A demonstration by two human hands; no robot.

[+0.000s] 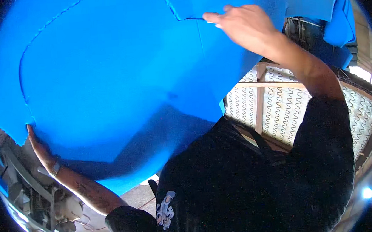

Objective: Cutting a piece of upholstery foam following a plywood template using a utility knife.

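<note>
A large sheet of blue foam (105,78) spreads out before me, with a rough, curved cut running from its left side over the top and down to the right. At the right end of this cut is my right hand (249,27), its fingers closed together. A thin dark line leads from the cut to those fingertips; whether it is a blade or the slit itself, I cannot make out. My left hand (41,147) grips the sheet's lower left edge beside the cut's other end, with some of its fingers hidden.
To the right stands a wooden frame (260,100) strung with zigzag springs over pale cloth. Blue foam offcuts (309,1) hang at the upper right. Dark machinery (19,170) stands below the sheet at the left, and a cable (92,228) trails across the floor.
</note>
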